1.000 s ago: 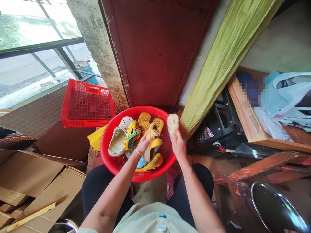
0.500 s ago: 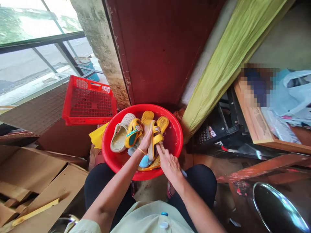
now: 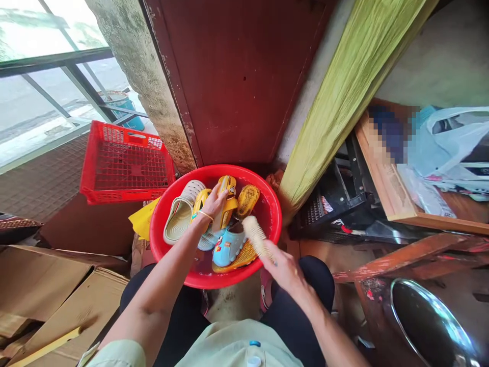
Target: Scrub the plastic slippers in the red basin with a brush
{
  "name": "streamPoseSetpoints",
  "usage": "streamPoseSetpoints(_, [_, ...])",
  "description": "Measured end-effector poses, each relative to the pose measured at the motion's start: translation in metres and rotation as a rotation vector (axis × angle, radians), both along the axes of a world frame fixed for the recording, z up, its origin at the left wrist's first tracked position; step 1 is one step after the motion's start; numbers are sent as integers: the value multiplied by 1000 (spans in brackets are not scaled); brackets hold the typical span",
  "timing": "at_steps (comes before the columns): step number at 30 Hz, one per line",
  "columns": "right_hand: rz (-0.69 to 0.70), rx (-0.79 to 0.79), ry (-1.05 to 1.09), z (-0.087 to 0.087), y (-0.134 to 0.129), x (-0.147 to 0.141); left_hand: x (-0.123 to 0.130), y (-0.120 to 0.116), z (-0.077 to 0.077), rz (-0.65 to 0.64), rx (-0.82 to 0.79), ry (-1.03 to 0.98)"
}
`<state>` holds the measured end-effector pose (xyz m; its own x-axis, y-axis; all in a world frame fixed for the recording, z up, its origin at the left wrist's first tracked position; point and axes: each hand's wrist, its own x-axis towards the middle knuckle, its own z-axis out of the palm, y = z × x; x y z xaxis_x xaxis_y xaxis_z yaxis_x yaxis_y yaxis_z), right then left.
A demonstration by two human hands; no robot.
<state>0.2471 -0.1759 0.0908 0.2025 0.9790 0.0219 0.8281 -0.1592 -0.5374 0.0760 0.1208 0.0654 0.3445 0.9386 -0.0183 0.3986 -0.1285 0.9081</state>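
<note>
My left hand [image 3: 212,203] grips a yellow sandal [image 3: 229,206] over the red basin [image 3: 278,214], fingers closed on its left side. In my right hand [image 3: 286,267] is a pale scrubbing brush [image 3: 255,235], its head above the basin's right part. A light blue sandal [image 3: 228,248] with small decorations lies below the held sandal, on top of a yellow sole [image 3: 244,257]. Another yellow sole [image 3: 248,200] rests to the right. Against the basin's left side sits a cream clog [image 3: 179,218], with a yellow-and-teal sandal [image 3: 199,204] beside it, partly behind my left hand. Shallow water shows inside.
A red plastic crate [image 3: 130,163] stands left of the basin, above cardboard boxes [image 3: 46,275]. Behind is a dark red door [image 3: 244,102]; a yellow-green curtain [image 3: 328,117] hangs to its right. A wooden shelf [image 3: 405,209] with plastic bags and a round shiny vessel [image 3: 431,321] are at right.
My right hand has drawn back from the sandal toward the right, and the brush now shows in it. My left hand and the yellow sandal have shifted left and away from me.
</note>
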Motion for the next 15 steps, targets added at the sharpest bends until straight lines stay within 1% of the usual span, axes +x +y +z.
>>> streamPoseSetpoints(2, [-172, 90, 221, -4, -2, 24, 5, 7, 4, 44, 124, 264])
streamPoseSetpoints(3, [-234, 105, 344, -5, 0, 34, 12, 8, 5, 67, 224, 346])
streamPoseSetpoints(4, [-282, 106, 466, -5, 3, 42, 22, 7, 5, 69, 338, 382])
streamPoseSetpoints(5, [-318, 102, 580, -5, 7, 47, 35, 5, 2, 41, 445, 377])
streamPoseSetpoints(6, [-341, 103, 684, -6, 13, 52, 50, 2, -3, -11, 523, 346])
streamPoseSetpoints(7, [-362, 117, 771, -6, 18, 54, 66, -2, -9, -93, 545, 309])
streamPoseSetpoints(8, [-389, 145, 836, -8, 25, 56, 83, -5, -17, -190, 492, 286])
streamPoseSetpoints(9, [-419, 180, 881, -9, 31, 56, 98, -8, -27, -251, 397, 296])
streamPoseSetpoints(10, [-446, 209, 912, -12, 36, 56, 111, -11, -38, -257, 291, 336])
streamPoseSetpoints(12, [-478, 234, 944, -16, 44, 54, 127, -13, -60, -204, 148, 434])
streamPoseSetpoints(13, [-479, 230, 947, -18, 46, 53, 130, -14, -70, -193, 108, 480])
streamPoseSetpoints(15, [-457, 197, 946, -22, 47, 51, 130, -13, -88, -174, 81, 557])
